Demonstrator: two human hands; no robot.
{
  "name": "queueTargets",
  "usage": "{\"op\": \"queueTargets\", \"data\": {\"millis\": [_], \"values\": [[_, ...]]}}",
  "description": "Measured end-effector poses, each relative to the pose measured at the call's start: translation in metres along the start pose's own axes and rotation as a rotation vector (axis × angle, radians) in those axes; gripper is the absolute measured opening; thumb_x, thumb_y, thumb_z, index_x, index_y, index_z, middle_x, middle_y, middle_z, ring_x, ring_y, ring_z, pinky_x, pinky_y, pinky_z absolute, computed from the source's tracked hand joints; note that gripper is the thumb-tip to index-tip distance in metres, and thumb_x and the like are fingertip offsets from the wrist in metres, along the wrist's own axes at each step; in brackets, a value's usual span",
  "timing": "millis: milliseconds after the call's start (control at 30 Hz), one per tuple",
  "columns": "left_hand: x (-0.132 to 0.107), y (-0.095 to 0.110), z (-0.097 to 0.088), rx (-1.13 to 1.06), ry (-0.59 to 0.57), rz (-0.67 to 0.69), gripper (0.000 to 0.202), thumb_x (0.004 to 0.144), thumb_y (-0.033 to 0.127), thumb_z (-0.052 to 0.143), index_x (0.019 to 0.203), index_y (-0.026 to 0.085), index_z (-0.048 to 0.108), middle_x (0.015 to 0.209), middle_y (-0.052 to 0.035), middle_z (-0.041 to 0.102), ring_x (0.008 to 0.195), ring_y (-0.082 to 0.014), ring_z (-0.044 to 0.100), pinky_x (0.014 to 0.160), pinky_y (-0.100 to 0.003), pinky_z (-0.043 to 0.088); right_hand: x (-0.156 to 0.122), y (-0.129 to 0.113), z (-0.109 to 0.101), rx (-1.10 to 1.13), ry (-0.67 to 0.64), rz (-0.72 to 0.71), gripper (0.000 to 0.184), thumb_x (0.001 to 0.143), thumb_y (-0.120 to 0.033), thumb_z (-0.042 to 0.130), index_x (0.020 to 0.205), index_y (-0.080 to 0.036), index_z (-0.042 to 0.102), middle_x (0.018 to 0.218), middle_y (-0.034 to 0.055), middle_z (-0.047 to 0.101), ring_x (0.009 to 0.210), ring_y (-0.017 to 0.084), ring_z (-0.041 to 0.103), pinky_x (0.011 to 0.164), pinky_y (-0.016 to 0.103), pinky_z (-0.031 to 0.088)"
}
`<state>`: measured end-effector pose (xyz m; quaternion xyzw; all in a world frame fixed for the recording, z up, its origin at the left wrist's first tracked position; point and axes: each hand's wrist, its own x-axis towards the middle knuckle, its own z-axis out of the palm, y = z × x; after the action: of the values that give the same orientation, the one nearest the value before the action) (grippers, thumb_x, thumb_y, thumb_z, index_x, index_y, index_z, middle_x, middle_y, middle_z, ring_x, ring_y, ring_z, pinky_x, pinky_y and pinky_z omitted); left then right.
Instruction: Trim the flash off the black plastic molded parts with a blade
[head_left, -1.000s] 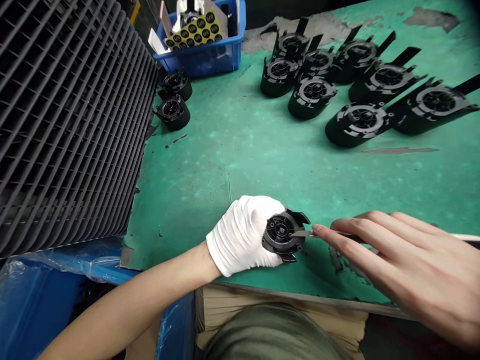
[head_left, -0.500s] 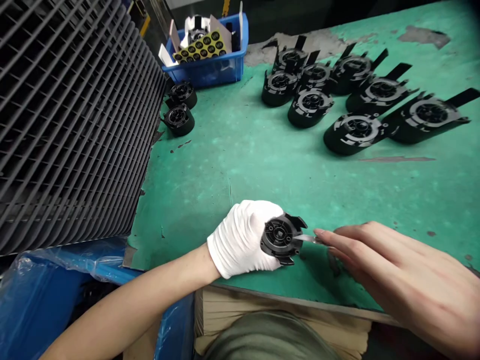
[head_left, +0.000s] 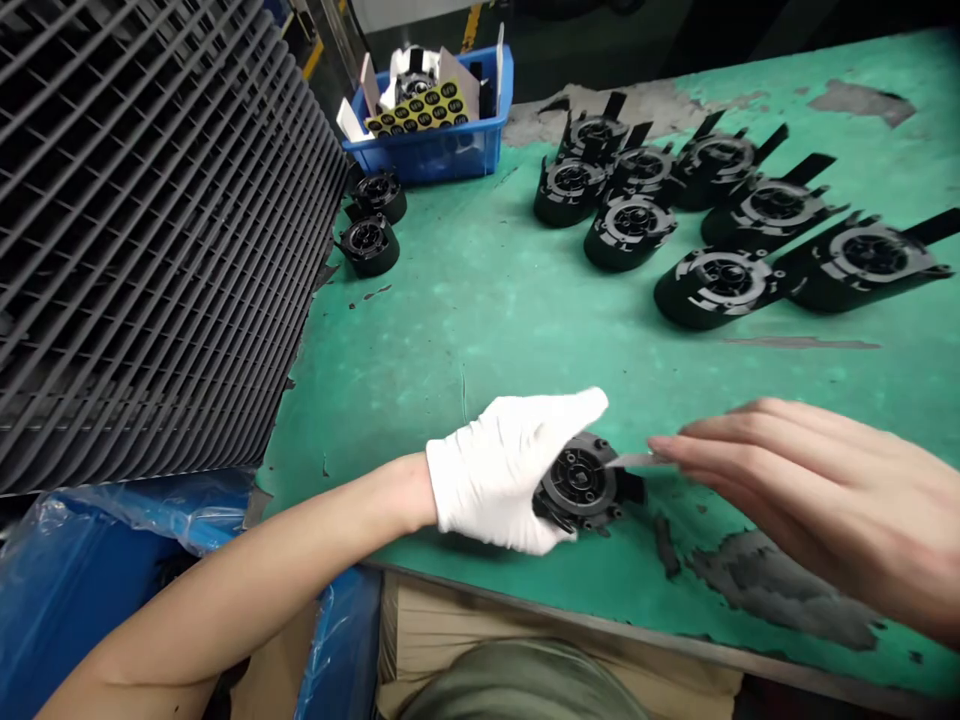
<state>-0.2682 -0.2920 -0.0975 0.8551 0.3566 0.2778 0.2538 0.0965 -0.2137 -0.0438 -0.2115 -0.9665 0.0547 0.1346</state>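
Note:
In a white glove, my left hand [head_left: 510,475] curves round a round black plastic housing [head_left: 582,478] low over the green table. One gloved finger stretches up and away from the housing; the others stay at its left side and underside. Ribs and small holes mark the housing's upward face, and a dark tab sticks out at its right. My bare right hand [head_left: 810,500] pinches a thin pale blade [head_left: 634,460], whose tip is at the housing's upper right rim. Its handle is hidden by the fingers, and I cannot tell whether the tip touches.
Several black housings [head_left: 630,230] stand at the back right, and two more [head_left: 369,246] at the left. A blue bin [head_left: 427,155] with cardboard and parts sits behind. Grey grating [head_left: 150,230] rises at left, above a plastic-lined blue container [head_left: 82,590]. The table's worn edge [head_left: 600,625] runs nearest me.
The housing has turned in my left hand, its tab now pointing right. One gloved finger has lifted off it. The blade and right hand have moved slightly right and up.

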Motion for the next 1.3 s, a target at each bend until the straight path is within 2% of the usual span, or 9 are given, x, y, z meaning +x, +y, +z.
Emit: {"op": "queueTargets", "data": {"millis": [67,133,200,300,433,533,733,967,1300], "values": [[0.005,-0.001,0.000,0.062,0.001,-0.112,0.146,0.094,0.080,0.103,0.198,0.007,0.032,0.179,-0.0378,0.073,0.166,-0.0602,0.076,0.138,-0.077,0.065,0.017,0.018,0.002,0.010,-0.048,-0.113,0.048,0.126,-0.009,0.056,0.165,-0.029,0.074,0.140,0.0082,0.089,0.114,0.024,0.081,0.093,0.038,0.061],[0.006,-0.001,-0.003,0.088,-0.017,-0.228,0.154,0.088,0.089,0.104,0.200,0.011,0.033,0.174,-0.0351,0.075,0.160,-0.0617,0.078,0.134,-0.080,0.066,0.032,0.030,0.004,0.034,-0.062,-0.174,0.048,0.127,-0.006,0.053,0.164,-0.028,0.073,0.139,0.0083,0.089,0.111,0.023,0.079,0.093,0.038,0.059],[0.004,-0.002,-0.009,0.056,-0.053,-0.219,0.139,0.097,0.078,0.101,0.202,0.017,0.033,0.173,-0.0295,0.079,0.159,-0.0575,0.081,0.134,-0.076,0.067,0.042,0.036,0.007,0.055,-0.045,-0.211,0.047,0.128,-0.007,0.050,0.165,-0.027,0.071,0.139,0.0089,0.088,0.110,0.024,0.077,0.091,0.040,0.058],[0.000,-0.008,-0.015,-0.022,-0.046,-0.081,0.117,0.106,0.065,0.093,0.200,0.021,0.039,0.176,-0.0257,0.080,0.160,-0.0516,0.084,0.135,-0.069,0.070,0.050,0.037,0.008,0.052,-0.042,-0.251,0.050,0.128,-0.006,0.050,0.167,-0.028,0.072,0.141,0.0099,0.089,0.111,0.027,0.077,0.092,0.043,0.057],[0.006,-0.009,-0.009,-0.022,-0.010,-0.147,0.128,0.094,0.098,0.096,0.186,0.018,0.056,0.156,-0.0252,0.090,0.140,-0.0530,0.093,0.122,-0.067,0.077,0.054,0.038,0.008,0.065,-0.085,-0.272,0.052,0.128,-0.007,0.047,0.167,-0.030,0.073,0.140,0.0102,0.091,0.112,0.029,0.078,0.094,0.047,0.056],[0.016,-0.004,-0.004,0.017,-0.047,-0.241,0.117,0.086,0.109,0.096,0.163,0.023,0.074,0.135,-0.0189,0.095,0.123,-0.0508,0.096,0.112,-0.064,0.079,0.060,0.042,0.008,0.083,-0.087,-0.292,0.051,0.130,-0.010,0.044,0.167,-0.031,0.072,0.139,0.0102,0.091,0.111,0.029,0.079,0.093,0.048,0.056],[0.022,0.000,-0.008,0.019,-0.071,-0.263,0.105,0.086,0.110,0.094,0.147,0.026,0.081,0.124,-0.0151,0.095,0.115,-0.0474,0.097,0.102,-0.057,0.078,0.077,0.045,0.007,0.100,0.005,-0.377,0.044,0.132,-0.014,0.039,0.155,-0.029,0.073,0.123,0.0050,0.090,0.101,0.025,0.076,0.085,0.045,0.052],[0.024,-0.001,-0.010,-0.003,-0.048,-0.254,0.101,0.089,0.114,0.088,0.140,0.027,0.081,0.116,-0.0119,0.095,0.109,-0.0486,0.098,0.092,-0.056,0.077,0.078,0.046,0.015,0.123,0.017,-0.384,0.041,0.135,-0.012,0.037,0.151,-0.027,0.072,0.124,0.0039,0.087,0.104,0.023,0.070,0.090,0.043,0.049],[0.025,0.004,-0.014,-0.026,-0.103,-0.289,0.096,0.089,0.107,0.095,0.141,0.027,0.081,0.116,-0.0107,0.094,0.110,-0.0460,0.098,0.098,-0.055,0.078,0.081,0.038,0.001,-0.005,0.038,-0.416,0.043,0.128,-0.001,0.041,0.144,-0.024,0.073,0.121,0.0057,0.087,0.098,0.024,0.069,0.087,0.043,0.051]]}}
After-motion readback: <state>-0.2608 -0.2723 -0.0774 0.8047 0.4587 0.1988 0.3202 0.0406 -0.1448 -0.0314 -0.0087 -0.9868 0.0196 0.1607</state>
